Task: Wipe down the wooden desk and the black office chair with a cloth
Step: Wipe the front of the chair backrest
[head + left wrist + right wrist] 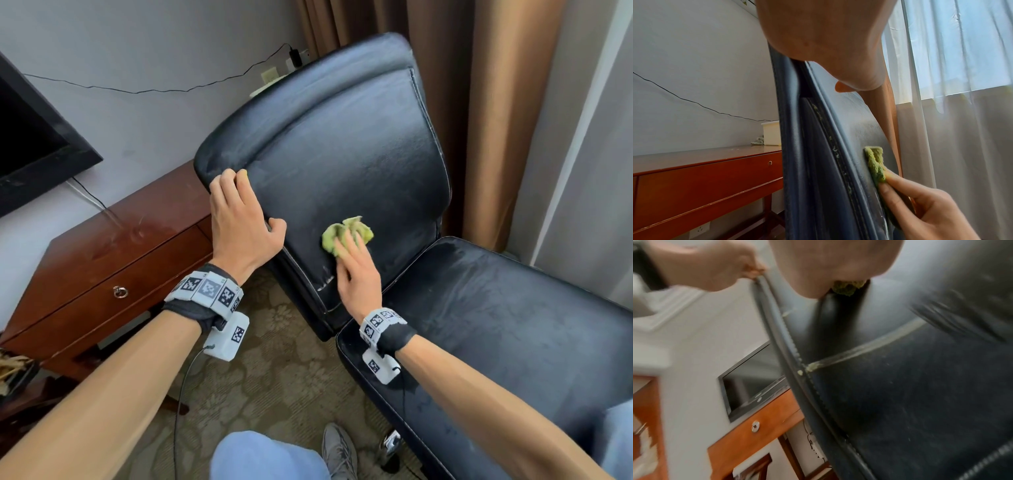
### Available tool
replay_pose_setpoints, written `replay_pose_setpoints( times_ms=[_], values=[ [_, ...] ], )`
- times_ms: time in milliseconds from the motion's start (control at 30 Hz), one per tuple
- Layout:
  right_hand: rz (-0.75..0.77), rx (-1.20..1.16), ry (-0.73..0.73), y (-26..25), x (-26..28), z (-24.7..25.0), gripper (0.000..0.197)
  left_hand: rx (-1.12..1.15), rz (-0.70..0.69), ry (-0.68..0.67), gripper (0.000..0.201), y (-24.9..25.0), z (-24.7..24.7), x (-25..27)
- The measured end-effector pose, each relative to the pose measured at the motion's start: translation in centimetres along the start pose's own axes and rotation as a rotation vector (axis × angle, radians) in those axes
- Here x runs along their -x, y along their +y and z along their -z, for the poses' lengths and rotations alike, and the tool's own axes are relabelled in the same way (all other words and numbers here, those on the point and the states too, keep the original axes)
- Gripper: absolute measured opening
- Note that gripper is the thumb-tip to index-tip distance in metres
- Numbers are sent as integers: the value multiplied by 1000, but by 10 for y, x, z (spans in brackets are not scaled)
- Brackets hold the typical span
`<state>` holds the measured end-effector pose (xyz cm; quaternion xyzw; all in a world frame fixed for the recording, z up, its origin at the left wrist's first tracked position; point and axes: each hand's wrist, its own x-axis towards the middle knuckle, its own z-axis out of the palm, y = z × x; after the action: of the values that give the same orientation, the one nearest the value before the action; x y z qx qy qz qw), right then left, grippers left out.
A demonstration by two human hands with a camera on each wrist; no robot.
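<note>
**Chair backrest under wipe, left edge steadied**

While the black office chair (346,144) is seen standing just beside the wooden desk (113,253), its backrest is gripped at the left edge by the left hand (239,222), with the fingers curled over the rim and the thumb set on the front face. A bunched green cloth (347,234) is pressed against the lower front of the backrest by the right hand (358,274); the fingers are laid over the cloth and bent round its near side, as confirmed in the left wrist view, where the cloth (876,164) is pinched flat to the leather by the fingertips (894,181). In the blurred right wrist view only a small tuft of cloth (846,287) is visible below the palm. Pale streaks and worn stitching are noted on the backrest seam and on the seat (496,308). The desk is found against the wall, with a ring-pull drawer (120,292) closed. A dark screen (30,137) is mounted above the desk, and brown curtains (479,102) hang behind the chair. Patterned carpet (274,377) is underfoot.
</note>
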<state>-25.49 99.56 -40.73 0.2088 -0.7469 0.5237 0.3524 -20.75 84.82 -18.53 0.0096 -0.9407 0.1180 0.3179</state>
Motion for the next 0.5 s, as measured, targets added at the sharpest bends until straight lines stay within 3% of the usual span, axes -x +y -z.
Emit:
replay_pose_setpoints(
  times_ms=[200, 367, 500],
  values=[
    [-561, -125, 278, 28, 2, -16, 41, -11, 20, 9, 80, 3, -1, -1],
    [-834, -179, 342, 22, 3, -24, 39, -19, 25, 6, 82, 3, -3, 1],
    [-875, -189, 346, 3, 6, -24, 41, -19, 18, -2, 86, 2, 0, 1]
  ],
)
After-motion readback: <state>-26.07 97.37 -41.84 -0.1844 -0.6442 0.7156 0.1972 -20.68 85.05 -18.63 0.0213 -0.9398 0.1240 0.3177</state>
